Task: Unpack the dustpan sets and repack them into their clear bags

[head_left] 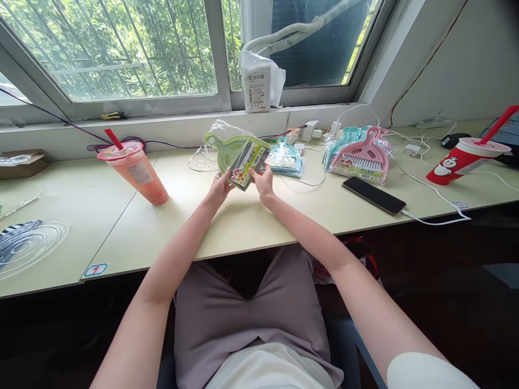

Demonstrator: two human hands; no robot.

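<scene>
Both my hands hold a green mini dustpan set [237,153] with a printed label card above the pale table [227,227]. My left hand [220,188] grips the card's lower left edge, fingers closed on it. My right hand [263,181] pinches its lower right side. Crumpled clear plastic wrap [208,156] lies just behind the green set. A teal dustpan set [286,158] in its wrapper lies right of my hands.
A stack of pink and teal dustpan sets [362,153] lies further right, with a black phone [373,195] on a white cable before it. An orange drink cup [137,170] stands left, a red cup [466,158] far right. Chargers and wires [320,129] line the windowsill wall.
</scene>
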